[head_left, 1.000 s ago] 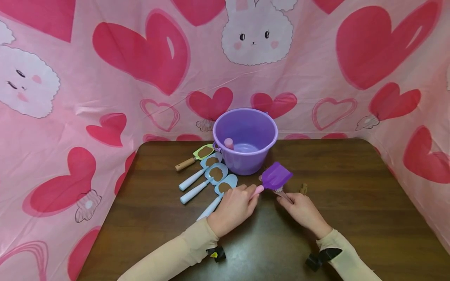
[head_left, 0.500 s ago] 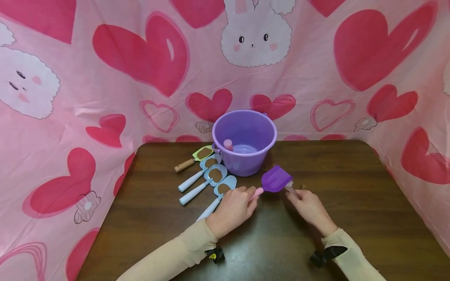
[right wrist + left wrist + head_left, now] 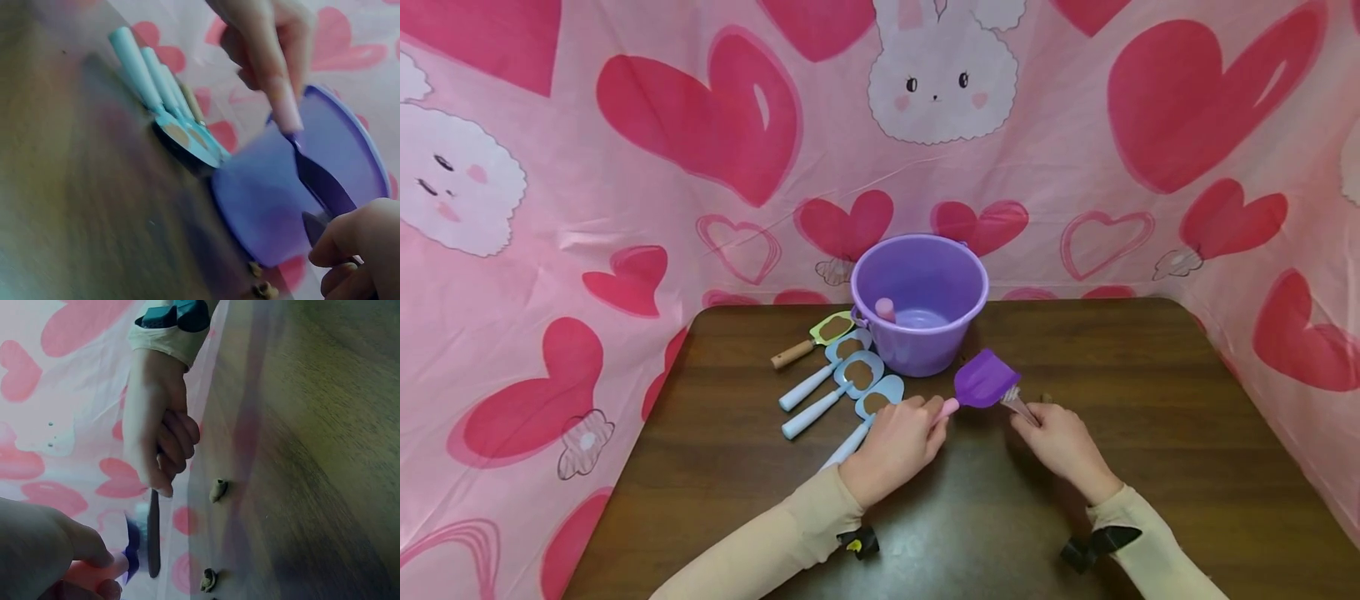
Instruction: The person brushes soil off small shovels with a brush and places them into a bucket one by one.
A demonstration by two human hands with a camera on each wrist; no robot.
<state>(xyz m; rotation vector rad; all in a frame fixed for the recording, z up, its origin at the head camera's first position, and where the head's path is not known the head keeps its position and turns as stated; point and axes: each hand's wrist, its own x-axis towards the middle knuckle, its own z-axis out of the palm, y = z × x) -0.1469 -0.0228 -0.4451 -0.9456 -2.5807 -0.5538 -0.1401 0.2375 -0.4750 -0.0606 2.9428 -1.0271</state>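
Observation:
In the head view my left hand [image 3: 891,450] grips the pink handle of a toy shovel [image 3: 987,379], its purple blade raised in front of the bucket. My right hand [image 3: 1063,446] pinches a small brush [image 3: 1021,408] with a clear handle and whitish bristles. Those bristles meet the right edge of the blade. From the left wrist, the brush [image 3: 154,540] appears edge-on, bristles facing the blade. The right wrist view shows the shovel blade [image 3: 322,181] from the side, reaching toward the right fingers.
A purple bucket [image 3: 917,348] stands at the back with a pink rod end [image 3: 885,310] inside. Left of it lie several light-blue toy shovels [image 3: 820,411] and a green one with a wooden handle [image 3: 793,354], their blades marked brown. Small brown clumps [image 3: 217,490] lie on the table.
My right hand has moved the brush rightward, from beneath the blade to its right edge. The shovel in my left hand has shifted only slightly.

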